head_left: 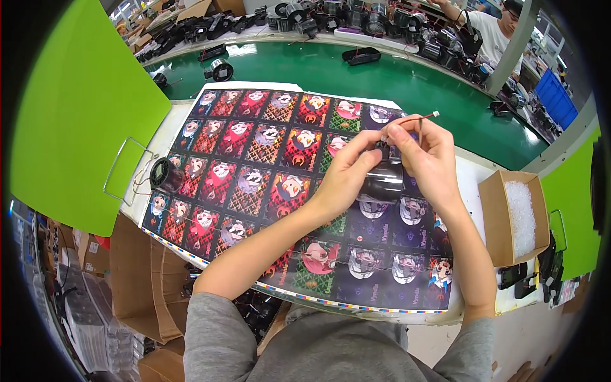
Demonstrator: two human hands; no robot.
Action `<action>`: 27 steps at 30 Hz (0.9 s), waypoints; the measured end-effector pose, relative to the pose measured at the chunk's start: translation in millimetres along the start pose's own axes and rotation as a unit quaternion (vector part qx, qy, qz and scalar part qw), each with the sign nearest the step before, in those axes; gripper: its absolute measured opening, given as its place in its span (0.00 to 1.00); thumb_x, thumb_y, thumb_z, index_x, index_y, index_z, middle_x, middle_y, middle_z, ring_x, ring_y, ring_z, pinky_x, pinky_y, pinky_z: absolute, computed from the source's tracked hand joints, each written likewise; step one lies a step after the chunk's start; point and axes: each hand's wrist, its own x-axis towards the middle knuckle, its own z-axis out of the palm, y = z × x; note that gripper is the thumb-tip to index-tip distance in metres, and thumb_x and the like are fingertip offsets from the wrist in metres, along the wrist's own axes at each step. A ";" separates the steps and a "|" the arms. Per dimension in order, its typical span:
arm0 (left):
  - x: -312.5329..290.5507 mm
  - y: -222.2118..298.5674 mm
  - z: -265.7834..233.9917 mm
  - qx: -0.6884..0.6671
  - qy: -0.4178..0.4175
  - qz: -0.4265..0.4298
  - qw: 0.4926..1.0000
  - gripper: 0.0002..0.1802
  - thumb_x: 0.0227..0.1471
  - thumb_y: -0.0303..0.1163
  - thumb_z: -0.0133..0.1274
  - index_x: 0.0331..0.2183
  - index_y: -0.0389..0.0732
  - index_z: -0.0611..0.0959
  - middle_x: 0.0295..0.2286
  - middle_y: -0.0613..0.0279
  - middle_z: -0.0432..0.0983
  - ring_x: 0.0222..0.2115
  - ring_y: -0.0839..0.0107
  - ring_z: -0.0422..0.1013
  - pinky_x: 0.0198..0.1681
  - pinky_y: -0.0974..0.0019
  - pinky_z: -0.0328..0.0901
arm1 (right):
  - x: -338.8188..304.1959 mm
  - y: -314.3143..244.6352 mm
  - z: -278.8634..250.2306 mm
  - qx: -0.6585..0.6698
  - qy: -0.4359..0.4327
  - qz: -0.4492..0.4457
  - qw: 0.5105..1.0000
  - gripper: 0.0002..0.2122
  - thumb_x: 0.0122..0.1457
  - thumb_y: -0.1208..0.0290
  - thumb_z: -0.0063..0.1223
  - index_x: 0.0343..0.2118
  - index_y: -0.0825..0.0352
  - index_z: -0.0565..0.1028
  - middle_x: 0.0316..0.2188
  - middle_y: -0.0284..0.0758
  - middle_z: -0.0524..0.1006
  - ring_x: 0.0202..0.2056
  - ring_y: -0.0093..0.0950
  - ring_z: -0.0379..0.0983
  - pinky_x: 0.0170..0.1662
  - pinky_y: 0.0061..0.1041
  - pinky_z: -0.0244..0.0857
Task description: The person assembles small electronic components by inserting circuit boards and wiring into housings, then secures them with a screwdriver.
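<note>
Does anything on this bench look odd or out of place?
Only the sheet stands out: its rows of cartoon characters look odd beneath a left hand and right hand busy with a black cylinder. I see no spill; the clear bits sit in their box.

Bright, even light fills the room around us, seemingly from overhead, leaving only soft shadows. It glints off the glossy black cylinder (385,183) and lays pale streaks on the long, shiny green bench (293,67). The tall lime-green panel (83,114) curves toward the blackened, rounded rim; the dark printed card sheet (251,143) looks crisp, the distant heaped black parts (305,19) softer.
</note>
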 end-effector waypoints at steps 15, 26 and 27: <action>6.4 -6.9 -10.5 -0.033 0.045 -0.071 0.996 0.11 0.56 0.29 0.39 0.39 0.36 0.73 0.32 0.69 0.68 0.34 0.84 0.63 0.38 0.78 0.59 | 0.1 10.8 4.6 -0.124 -0.020 -0.103 0.987 0.07 0.47 0.80 0.47 0.28 0.73 0.76 0.21 0.34 0.67 0.17 0.19 0.61 0.20 0.21 0.54; 9.6 -13.2 -16.4 0.038 0.026 -0.001 0.999 0.13 0.57 0.29 0.36 0.41 0.38 0.72 0.37 0.66 0.69 0.37 0.82 0.65 0.42 0.76 0.60 | -4.4 8.1 6.1 -0.166 -0.034 -0.162 0.972 0.11 0.44 0.82 0.46 0.32 0.72 0.76 0.23 0.36 0.69 0.19 0.22 0.63 0.22 0.21 0.58; 9.8 -13.8 -16.9 0.049 0.023 0.012 0.998 0.13 0.57 0.29 0.36 0.41 0.38 0.72 0.37 0.66 0.69 0.36 0.83 0.65 0.41 0.77 0.60 | -4.9 6.7 5.3 -0.170 -0.033 -0.151 0.973 0.12 0.44 0.81 0.46 0.33 0.72 0.76 0.23 0.36 0.69 0.19 0.22 0.63 0.22 0.21 0.58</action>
